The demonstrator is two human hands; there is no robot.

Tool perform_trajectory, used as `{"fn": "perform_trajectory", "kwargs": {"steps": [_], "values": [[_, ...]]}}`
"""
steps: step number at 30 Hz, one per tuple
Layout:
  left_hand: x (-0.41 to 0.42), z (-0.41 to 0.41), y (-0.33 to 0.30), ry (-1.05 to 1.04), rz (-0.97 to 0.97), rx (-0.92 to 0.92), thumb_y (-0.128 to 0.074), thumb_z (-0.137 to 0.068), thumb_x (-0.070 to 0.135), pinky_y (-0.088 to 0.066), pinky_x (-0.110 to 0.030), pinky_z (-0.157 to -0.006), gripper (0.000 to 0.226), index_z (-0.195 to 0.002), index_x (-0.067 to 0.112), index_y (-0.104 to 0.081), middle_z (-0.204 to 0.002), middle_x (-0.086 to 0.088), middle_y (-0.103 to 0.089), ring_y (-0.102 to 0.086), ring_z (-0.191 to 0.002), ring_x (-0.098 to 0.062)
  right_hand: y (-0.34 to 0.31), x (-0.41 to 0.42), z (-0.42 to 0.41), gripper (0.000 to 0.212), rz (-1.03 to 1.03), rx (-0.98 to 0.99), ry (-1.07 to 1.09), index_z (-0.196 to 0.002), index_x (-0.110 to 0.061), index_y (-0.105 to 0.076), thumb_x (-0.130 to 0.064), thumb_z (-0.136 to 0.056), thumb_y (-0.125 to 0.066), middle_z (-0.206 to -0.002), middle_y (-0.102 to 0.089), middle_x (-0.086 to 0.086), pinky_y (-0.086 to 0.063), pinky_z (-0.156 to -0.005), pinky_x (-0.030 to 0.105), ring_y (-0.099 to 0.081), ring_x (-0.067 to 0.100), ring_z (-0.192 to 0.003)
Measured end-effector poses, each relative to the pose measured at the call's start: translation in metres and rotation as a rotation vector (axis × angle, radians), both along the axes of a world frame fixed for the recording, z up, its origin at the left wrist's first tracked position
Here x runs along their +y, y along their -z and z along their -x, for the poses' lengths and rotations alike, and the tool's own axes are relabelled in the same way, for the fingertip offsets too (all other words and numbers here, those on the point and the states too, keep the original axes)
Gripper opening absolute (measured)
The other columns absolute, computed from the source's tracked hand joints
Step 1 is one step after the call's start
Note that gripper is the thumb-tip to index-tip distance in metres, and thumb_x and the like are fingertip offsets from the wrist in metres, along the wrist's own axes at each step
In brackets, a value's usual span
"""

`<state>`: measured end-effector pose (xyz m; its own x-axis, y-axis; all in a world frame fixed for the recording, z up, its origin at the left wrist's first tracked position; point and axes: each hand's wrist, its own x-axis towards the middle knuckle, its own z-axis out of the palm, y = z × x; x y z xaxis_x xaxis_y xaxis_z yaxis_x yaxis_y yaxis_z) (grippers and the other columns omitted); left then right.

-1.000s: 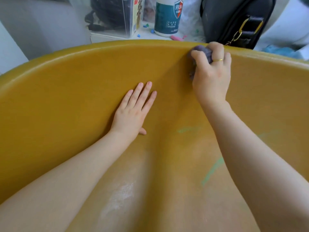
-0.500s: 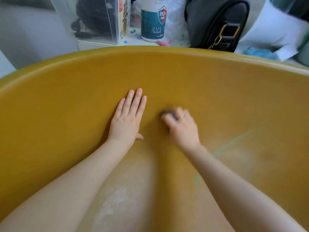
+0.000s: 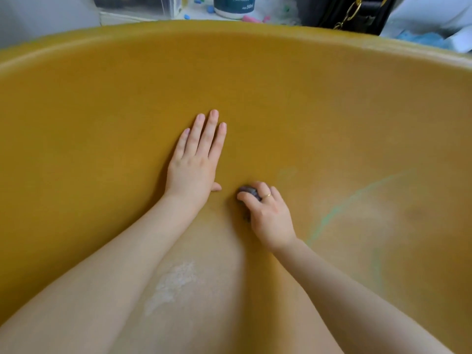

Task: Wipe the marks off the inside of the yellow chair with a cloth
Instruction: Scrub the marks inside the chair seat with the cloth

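The curved inside of the yellow chair [image 3: 102, 123] fills the view. My left hand [image 3: 195, 159] lies flat on the chair's back wall, fingers straight and together. Just to its right, my right hand [image 3: 268, 215] grips a small bunched purple-grey cloth [image 3: 249, 192] and presses it against the chair where back meets seat. Only the cloth's top shows past my fingers. A curved green mark [image 3: 342, 208] runs to the right of that hand, and a white chalky patch [image 3: 171, 284] sits on the seat between my forearms.
Beyond the chair's rim [image 3: 229, 24] stand a teal and white bottle [image 3: 233, 6], a black bag [image 3: 357, 11] with a gold clasp, scattered small coloured pieces [image 3: 251, 19] and a blue item [image 3: 421, 38] on a white surface.
My right hand has drawn the cloth down from the top rim to the base of the back wall. My left hand has stayed flat in place.
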<state>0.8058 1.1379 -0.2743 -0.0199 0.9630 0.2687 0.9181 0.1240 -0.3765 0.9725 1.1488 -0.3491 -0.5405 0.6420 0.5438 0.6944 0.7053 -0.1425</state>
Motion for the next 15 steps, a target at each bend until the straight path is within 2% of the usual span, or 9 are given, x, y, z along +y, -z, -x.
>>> {"fn": "perform_trajectory", "kwargs": {"steps": [2,5,7,10,12,13,15], "values": [[-0.004,-0.002,0.006,0.021,0.062,-0.032,-0.071,-0.062,0.061,-0.006,-0.037,-0.116,0.129,-0.147,0.012,0.013,-0.156,-0.012,0.01,0.002,-0.144,-0.029,-0.004,-0.006,-0.003,0.03,0.013,-0.098,-0.064,-0.083,-0.013,-0.068,-0.008,-0.075,-0.039,-0.085,-0.06,0.014,-0.043,-0.054,0.031,-0.048,0.026,-0.059],[-0.007,0.0,0.012,-0.002,0.029,0.01,-0.071,-0.051,0.07,-0.015,-0.036,-0.115,0.134,-0.147,0.014,0.003,-0.157,-0.01,-0.007,-0.013,-0.144,-0.028,-0.045,0.027,-0.01,0.018,-0.108,-0.182,-0.079,-0.083,-0.013,-0.067,-0.012,-0.072,-0.052,-0.082,-0.058,0.015,-0.045,-0.047,0.028,-0.049,0.027,-0.059],[-0.006,0.001,0.013,-0.004,0.013,0.021,-0.069,-0.049,0.073,-0.012,-0.037,-0.115,0.135,-0.145,0.014,0.006,-0.157,-0.011,-0.008,-0.013,-0.143,-0.029,-0.081,0.059,-0.011,0.024,-0.221,-0.106,0.043,-0.09,-0.014,-0.066,-0.012,-0.066,-0.061,-0.093,-0.056,0.016,-0.043,-0.047,0.028,-0.051,0.029,-0.062],[-0.003,0.001,0.019,0.035,0.034,0.017,-0.063,-0.061,0.072,0.003,-0.04,-0.112,0.131,-0.142,0.012,0.021,-0.156,-0.015,0.008,0.001,-0.143,-0.033,-0.128,0.086,-0.006,0.025,-0.327,0.121,0.199,-0.094,-0.023,-0.058,-0.006,-0.076,-0.06,-0.097,-0.059,0.019,-0.047,-0.056,0.03,-0.055,0.032,-0.071],[-0.001,0.002,0.022,0.028,-0.013,0.057,-0.064,-0.054,0.076,-0.004,-0.041,-0.112,0.133,-0.145,0.013,0.009,-0.156,-0.016,-0.005,-0.011,-0.143,-0.034,-0.134,0.096,-0.001,0.029,-0.251,0.295,0.253,-0.101,-0.028,-0.047,-0.008,-0.082,-0.057,-0.101,-0.059,0.016,-0.046,-0.068,0.03,-0.056,0.03,-0.082],[-0.001,0.002,0.024,0.027,-0.036,0.06,-0.065,-0.049,0.077,-0.008,-0.042,-0.112,0.133,-0.146,0.013,0.001,-0.155,-0.016,-0.013,-0.018,-0.142,-0.035,-0.128,0.096,0.001,0.027,-0.253,0.315,0.289,-0.101,-0.03,-0.05,-0.01,-0.084,-0.056,-0.107,-0.057,0.013,-0.044,-0.068,0.028,-0.053,0.028,-0.083],[0.001,0.002,0.029,0.047,-0.06,0.046,-0.068,-0.044,0.076,-0.012,-0.042,-0.111,0.134,-0.146,0.016,-0.007,-0.154,-0.017,-0.018,-0.023,-0.14,-0.036,-0.091,0.091,-0.003,0.025,-0.34,0.207,0.254,-0.1,-0.025,-0.063,-0.009,-0.083,-0.057,-0.116,-0.047,0.009,-0.039,-0.065,0.032,-0.048,0.028,-0.077]]}}
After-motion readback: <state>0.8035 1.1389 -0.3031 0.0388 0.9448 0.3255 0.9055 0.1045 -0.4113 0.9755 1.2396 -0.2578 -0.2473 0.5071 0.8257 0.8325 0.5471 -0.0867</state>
